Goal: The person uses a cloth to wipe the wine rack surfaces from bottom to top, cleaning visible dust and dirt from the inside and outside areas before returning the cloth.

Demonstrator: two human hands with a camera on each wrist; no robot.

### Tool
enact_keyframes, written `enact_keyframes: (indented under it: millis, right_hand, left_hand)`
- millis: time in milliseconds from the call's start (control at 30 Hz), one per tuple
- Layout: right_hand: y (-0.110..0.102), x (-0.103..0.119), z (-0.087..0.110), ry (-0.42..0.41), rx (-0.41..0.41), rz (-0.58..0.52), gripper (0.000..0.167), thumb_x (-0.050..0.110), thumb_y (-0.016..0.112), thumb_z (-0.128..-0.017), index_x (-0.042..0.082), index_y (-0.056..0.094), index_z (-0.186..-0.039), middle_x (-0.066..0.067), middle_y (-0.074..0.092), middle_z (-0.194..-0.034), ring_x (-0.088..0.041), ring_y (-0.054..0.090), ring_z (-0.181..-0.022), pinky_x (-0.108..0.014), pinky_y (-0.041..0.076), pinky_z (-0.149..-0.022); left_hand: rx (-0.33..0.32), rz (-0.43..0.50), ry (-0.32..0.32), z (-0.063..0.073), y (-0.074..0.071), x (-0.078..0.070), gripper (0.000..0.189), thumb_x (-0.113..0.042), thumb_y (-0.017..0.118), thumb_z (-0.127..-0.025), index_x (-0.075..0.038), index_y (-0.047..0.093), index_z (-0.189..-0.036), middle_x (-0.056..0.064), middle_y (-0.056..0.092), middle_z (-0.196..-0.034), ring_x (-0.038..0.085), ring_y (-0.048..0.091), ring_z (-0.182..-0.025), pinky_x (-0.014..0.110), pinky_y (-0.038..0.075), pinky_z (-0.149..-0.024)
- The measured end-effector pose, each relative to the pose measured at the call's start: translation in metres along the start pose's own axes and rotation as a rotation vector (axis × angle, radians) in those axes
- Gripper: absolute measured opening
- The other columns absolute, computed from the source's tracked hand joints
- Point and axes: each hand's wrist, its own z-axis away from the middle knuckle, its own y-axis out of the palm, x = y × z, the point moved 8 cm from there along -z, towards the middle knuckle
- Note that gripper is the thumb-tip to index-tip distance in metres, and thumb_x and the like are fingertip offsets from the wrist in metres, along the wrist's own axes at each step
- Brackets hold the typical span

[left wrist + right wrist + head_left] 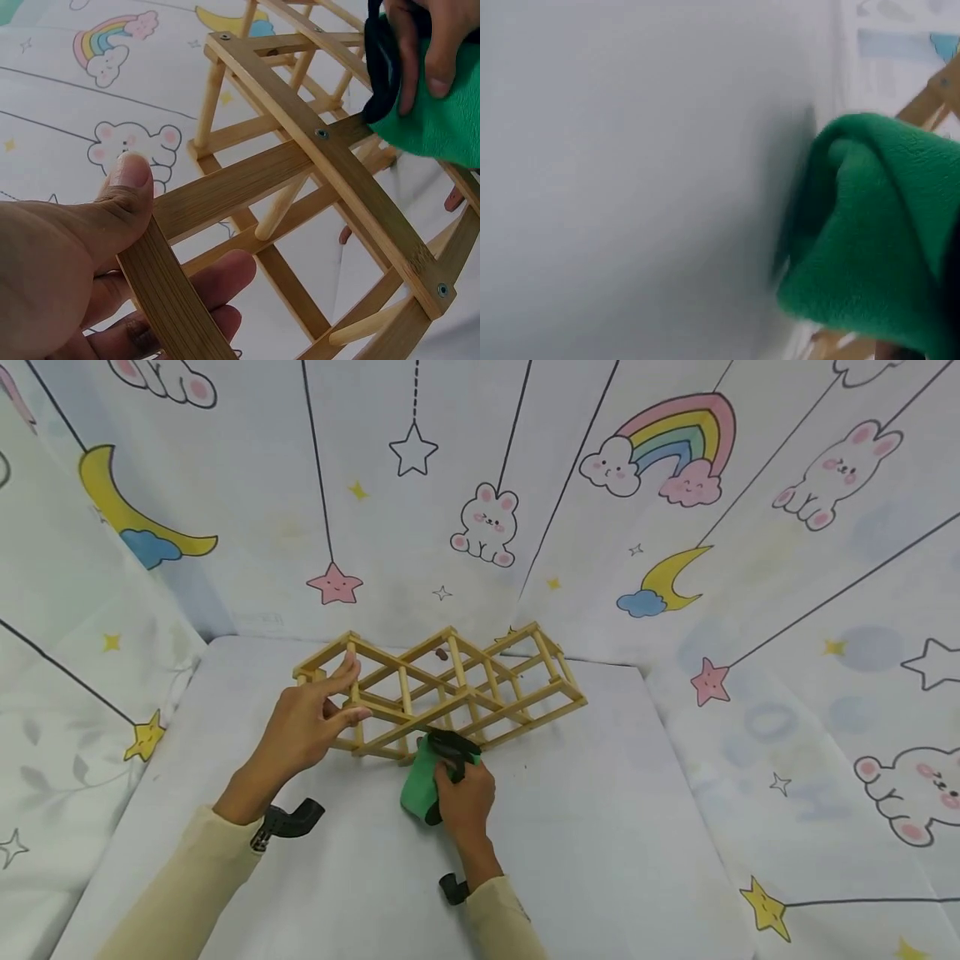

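A folding wooden lattice rack (467, 692), made of slats and round dowels, stands on the white surface. My left hand (303, 722) grips its left end; in the left wrist view the thumb lies on one side of a slat (176, 292) and the fingers show behind it. My right hand (468, 797) holds a green cloth (420, 781) with black edging against the rack's near side, around the middle. The cloth (877, 232) looks fuzzy and folded in the right wrist view, where it hides most of the right hand.
The white tabletop (600, 802) spreads around the rack. Behind and beside it hang white sheets (262, 502) printed with stars, moons and rabbits. A small brown thing (441, 654) shows through the rack's slats. Black wrist mounts (296, 818) sit on both forearms.
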Motion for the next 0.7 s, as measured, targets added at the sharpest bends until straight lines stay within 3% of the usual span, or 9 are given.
enact_keyframes:
  millis: [67, 200, 300, 400, 467, 533, 633, 700]
  right_hand:
    - [-0.008, -0.009, 0.002, 0.012, -0.015, -0.052, 0.010, 0.008, 0.078, -0.094, 0.011, 0.085, -0.100, -0.005, 0.082, -0.104, -0.018, 0.077, -0.099, -0.028, 0.062, -0.085]
    - [-0.036, -0.009, -0.008, -0.102, -0.133, -0.199, 0.030, 0.002, 0.075, -0.097, 0.012, 0.080, -0.125, -0.006, 0.076, -0.132, -0.026, 0.070, -0.129, -0.032, 0.053, -0.111]
    - [-0.050, -0.010, -0.018, -0.121, -0.233, -0.146, 0.030, 0.003, 0.075, -0.097, 0.013, 0.079, -0.126, -0.007, 0.077, -0.129, -0.026, 0.072, -0.123, -0.032, 0.056, -0.107]
    - [-0.043, -0.016, -0.021, -0.063, -0.157, -0.043, 0.023, 0.006, 0.076, -0.094, 0.015, 0.085, -0.113, -0.006, 0.082, -0.111, -0.022, 0.077, -0.102, -0.031, 0.062, -0.087]
    - [-0.036, -0.015, -0.019, -0.046, -0.087, 0.000, 0.023, 0.007, 0.077, -0.090, 0.017, 0.086, -0.109, -0.004, 0.082, -0.107, -0.020, 0.077, -0.099, -0.031, 0.062, -0.083]
    - [-0.033, -0.013, -0.017, -0.030, -0.078, -0.025, 0.024, 0.008, 0.076, -0.092, 0.016, 0.085, -0.113, -0.005, 0.082, -0.113, -0.022, 0.077, -0.106, -0.034, 0.062, -0.089]
    - [-0.034, -0.012, -0.016, 0.004, -0.124, -0.120, 0.030, 0.006, 0.073, -0.099, 0.015, 0.079, -0.127, -0.005, 0.077, -0.130, -0.025, 0.069, -0.128, -0.041, 0.055, -0.110]
    - [-0.030, -0.013, -0.016, 0.043, -0.095, -0.130, 0.030, 0.006, 0.071, -0.100, 0.013, 0.078, -0.128, -0.004, 0.077, -0.130, -0.023, 0.069, -0.129, -0.039, 0.054, -0.110]
  left_hand:
    - [0.002, 0.001, 0.001, 0.000, 0.000, 0.000, 0.072, -0.023, 0.079, -0.096, -0.008, 0.047, -0.158, 0.009, 0.043, -0.166, 0.016, 0.063, -0.069, 0.024, 0.047, -0.058]
    - [-0.004, 0.000, 0.012, 0.000, -0.002, -0.002, 0.072, -0.022, 0.080, -0.096, -0.007, 0.047, -0.158, 0.010, 0.044, -0.166, 0.014, 0.059, -0.066, 0.024, 0.045, -0.056]
    - [-0.010, -0.002, 0.017, 0.001, -0.005, -0.003, 0.072, -0.022, 0.080, -0.095, -0.006, 0.048, -0.157, 0.011, 0.044, -0.165, 0.013, 0.057, -0.064, 0.024, 0.044, -0.055]
    - [-0.011, -0.009, 0.013, 0.002, -0.006, -0.002, 0.072, -0.023, 0.080, -0.095, -0.007, 0.047, -0.157, 0.010, 0.044, -0.165, 0.013, 0.057, -0.063, 0.024, 0.043, -0.055]
    - [-0.012, -0.012, 0.008, 0.002, -0.006, -0.001, 0.072, -0.023, 0.080, -0.095, -0.007, 0.048, -0.157, 0.010, 0.044, -0.165, 0.013, 0.056, -0.062, 0.024, 0.042, -0.054]
    - [-0.010, -0.017, 0.010, 0.002, -0.006, -0.001, 0.072, -0.024, 0.080, -0.096, -0.008, 0.047, -0.158, 0.010, 0.044, -0.165, 0.012, 0.056, -0.062, 0.024, 0.042, -0.055]
    - [-0.011, -0.015, 0.015, 0.001, -0.006, -0.001, 0.072, -0.024, 0.080, -0.096, -0.007, 0.047, -0.158, 0.010, 0.044, -0.165, 0.013, 0.056, -0.063, 0.024, 0.042, -0.055]
    - [-0.009, -0.016, 0.012, 0.002, -0.006, 0.000, 0.072, -0.024, 0.080, -0.096, -0.007, 0.047, -0.158, 0.010, 0.044, -0.165, 0.013, 0.056, -0.063, 0.024, 0.042, -0.055]
